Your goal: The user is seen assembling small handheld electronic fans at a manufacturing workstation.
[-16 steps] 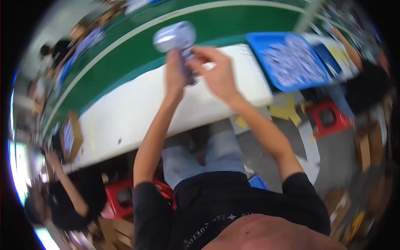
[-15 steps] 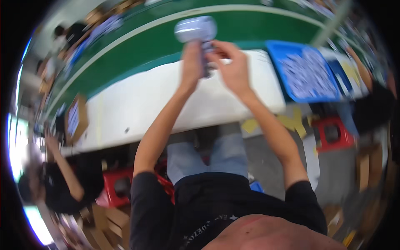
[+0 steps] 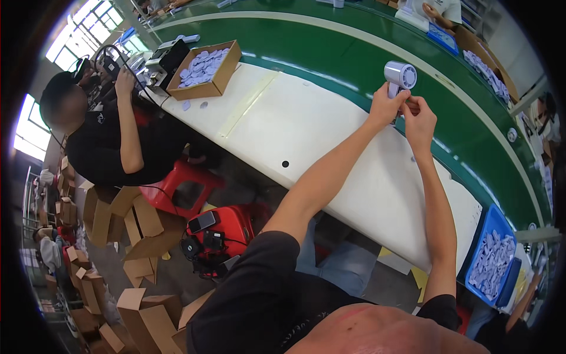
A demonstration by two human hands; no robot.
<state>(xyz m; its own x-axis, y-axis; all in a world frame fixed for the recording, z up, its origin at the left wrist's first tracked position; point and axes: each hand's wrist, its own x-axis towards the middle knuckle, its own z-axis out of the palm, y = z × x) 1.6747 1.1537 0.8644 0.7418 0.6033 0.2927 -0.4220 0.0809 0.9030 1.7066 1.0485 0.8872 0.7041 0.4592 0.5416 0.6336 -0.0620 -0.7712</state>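
Observation:
A small pale-lilac handheld fan [image 3: 401, 75], with a round grilled head, is held upright over the far edge of the white table [image 3: 277, 106]. My left hand [image 3: 386, 105] wraps round its handle just below the head. Close against it, my right hand [image 3: 419, 115] has its thumb and fingers pinched together at the handle's right side. Whatever lies between those right fingertips is too small and covered to make out. The lower handle is mostly hidden by my hands.
Beyond the table runs a green conveyor [image 3: 306, 44]. A cardboard box [image 3: 223, 82] of lilac parts stands at the left, near a seated co-worker [image 3: 100, 130]. At the right is a blue tray [image 3: 493, 219] of similar parts. Red stools [image 3: 194, 180] and opened cartons [image 3: 147, 321] occupy the floor.
The view has swung left, bringing the co-worker and parts box further in. Both hands and the fan now appear further right in the picture. The fan's grilled face now shows.

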